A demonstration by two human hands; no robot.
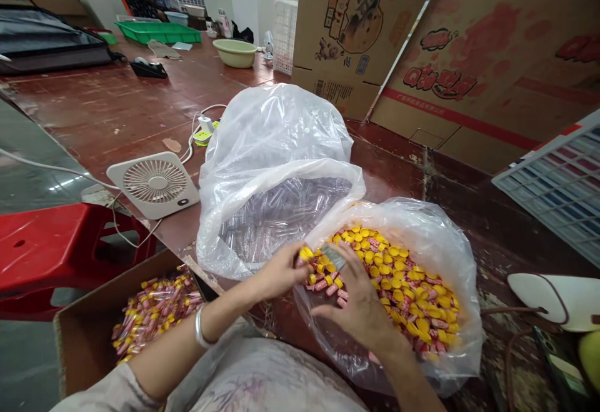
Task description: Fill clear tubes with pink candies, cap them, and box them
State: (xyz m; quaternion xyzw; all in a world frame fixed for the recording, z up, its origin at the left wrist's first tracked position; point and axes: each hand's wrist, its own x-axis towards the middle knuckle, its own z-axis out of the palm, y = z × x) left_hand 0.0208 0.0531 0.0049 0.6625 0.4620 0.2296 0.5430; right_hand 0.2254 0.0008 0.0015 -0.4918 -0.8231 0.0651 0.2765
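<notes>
My left hand (281, 271), a silver bangle on its wrist, pinches a yellow cap (306, 254) at the near left edge of a clear bag. The bag (417, 212) is full of yellow caps and small red-and-white printed pieces (440, 323). Over these, my right hand (359, 302) has a greyish clear plastic tube (334, 257) at its fingertips, with the thumb held apart; the tube is blurred. Behind my left hand, a larger white plastic bag (276, 124) lies with its mouth towards me, and many clear tubes (267, 218) show inside.
A cardboard box (87, 337) of capped pink tubes stands low at left, beside a red stool (60, 243). A white fan (157, 184) and power strip (205, 134) are left of the bags. Large cartons (365, 37) block the back right; a white crate (562, 174) stands right. A person sits far back.
</notes>
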